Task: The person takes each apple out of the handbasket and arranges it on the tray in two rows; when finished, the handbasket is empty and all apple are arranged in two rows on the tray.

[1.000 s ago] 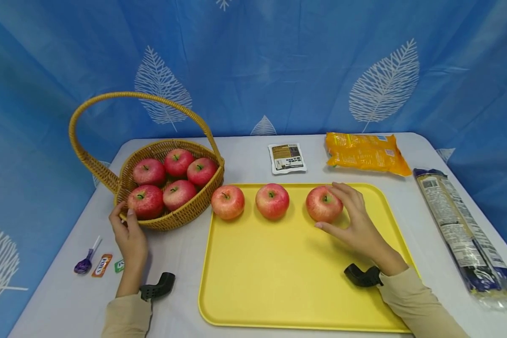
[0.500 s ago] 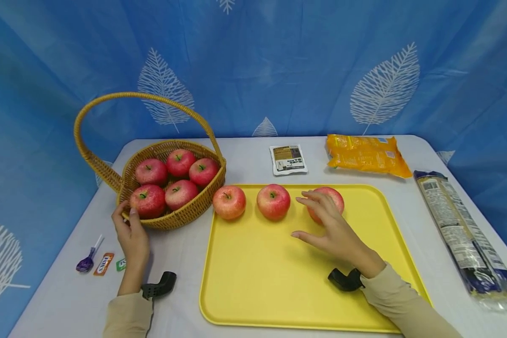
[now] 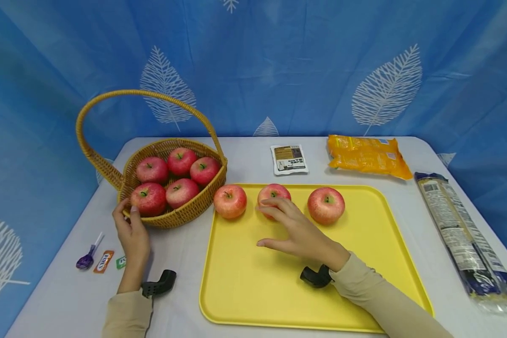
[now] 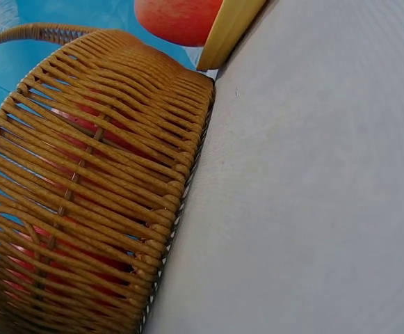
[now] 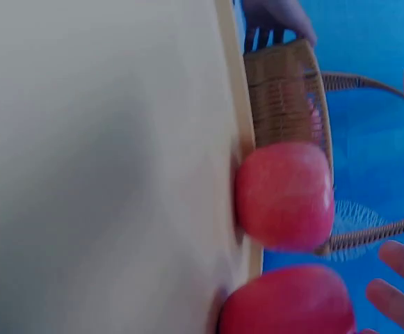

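My left hand holds the near left rim of a wicker basket, its thumb over the edge. Several red apples lie inside the basket; one apple sits right beside that thumb. Over the yellow tray, my right hand is spread with nothing in it. Its fingers overlap the middle apple in the head view. On either side along the tray's far edge stand a left apple and a right apple. The right wrist view shows a near apple close to the fingertips.
Behind the tray lie a small white-and-brown packet and an orange snack bag. A long noodle pack lies to the right. Left of my left arm are a purple lollipop, an orange candy and a green candy.
My right hand has moved left, from the right apple to the middle one, leaving the right apple on the tray. My left hand stays on the basket rim.
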A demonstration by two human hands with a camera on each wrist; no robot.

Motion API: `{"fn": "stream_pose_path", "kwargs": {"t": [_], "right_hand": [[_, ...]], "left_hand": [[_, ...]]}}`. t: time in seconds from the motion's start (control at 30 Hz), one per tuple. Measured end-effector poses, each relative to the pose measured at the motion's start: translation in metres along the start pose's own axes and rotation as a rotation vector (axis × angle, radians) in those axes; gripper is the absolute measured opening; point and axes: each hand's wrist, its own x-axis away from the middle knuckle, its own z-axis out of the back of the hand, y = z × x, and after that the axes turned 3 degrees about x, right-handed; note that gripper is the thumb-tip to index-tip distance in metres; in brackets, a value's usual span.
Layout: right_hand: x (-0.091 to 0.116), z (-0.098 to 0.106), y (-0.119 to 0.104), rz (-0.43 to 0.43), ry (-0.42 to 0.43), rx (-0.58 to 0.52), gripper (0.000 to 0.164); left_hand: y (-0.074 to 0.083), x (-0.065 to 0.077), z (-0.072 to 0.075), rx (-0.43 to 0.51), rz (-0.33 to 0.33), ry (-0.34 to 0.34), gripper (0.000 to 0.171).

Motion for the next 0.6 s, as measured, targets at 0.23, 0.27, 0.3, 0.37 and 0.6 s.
{"fn": "stream_pose_path", "kwargs": {"t": [0.23,0.27,0.3,0.37,0.6], "right_hand": [[-0.022,-0.012,-0.012,0.033,-0.070,-0.031,0.063],[-0.025,-0.014,-0.014,0.039,-0.073,-0.032,0.063],[-0.029,-0.016,-0.015,0.042,-0.078,-0.034,0.063],[-0.036,-0.020,-0.018,0.039,-0.086,-0.042,0.062],[-0.068,-0.031,-0.028,-0.089,-0.201,-0.172,0.064]], "left_hand": [[-0.001,0.000,-0.001,-0.009,0.009,-0.008,0.041],[-0.001,0.000,-0.001,-0.012,0.010,-0.008,0.041],[-0.001,0.000,-0.001,-0.012,0.011,-0.007,0.041],[0.000,0.000,-0.001,-0.013,0.013,-0.003,0.041],[0.000,-0.001,-0.001,-0.004,0.008,0.009,0.040]]}}
